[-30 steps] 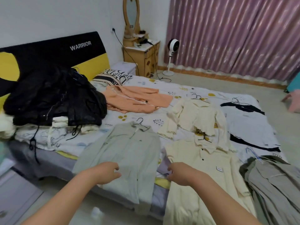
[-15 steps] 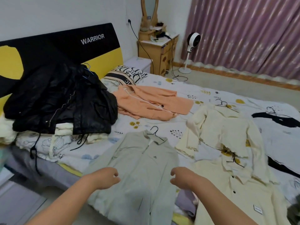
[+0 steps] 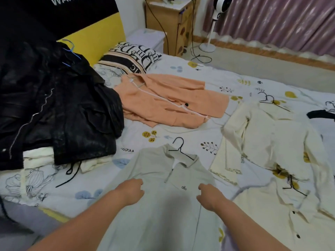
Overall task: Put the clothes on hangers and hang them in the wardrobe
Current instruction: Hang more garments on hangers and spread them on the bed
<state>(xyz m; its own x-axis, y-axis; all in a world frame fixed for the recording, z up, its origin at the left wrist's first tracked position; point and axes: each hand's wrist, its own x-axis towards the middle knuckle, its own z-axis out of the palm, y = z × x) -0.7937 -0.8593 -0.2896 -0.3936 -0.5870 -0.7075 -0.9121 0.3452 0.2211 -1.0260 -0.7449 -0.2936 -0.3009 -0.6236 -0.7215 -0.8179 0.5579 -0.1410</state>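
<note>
While curled grips hold nothing | left hand (image 3: 130,192), right hand (image 3: 210,197) over smooth grey shirt (image 3: 163,211), wire hanger (image 3: 180,148)

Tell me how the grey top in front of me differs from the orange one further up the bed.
The grey top lies flat and spread out, front up; the orange top lies skewed and rumpled. The grey top carries a black hanger at its collar; the orange top's hanger looks pale. Both hands, left hand and right hand, are over the grey top; neither is near the orange one. Both tops lie on the bed, already on hangers.
</note>
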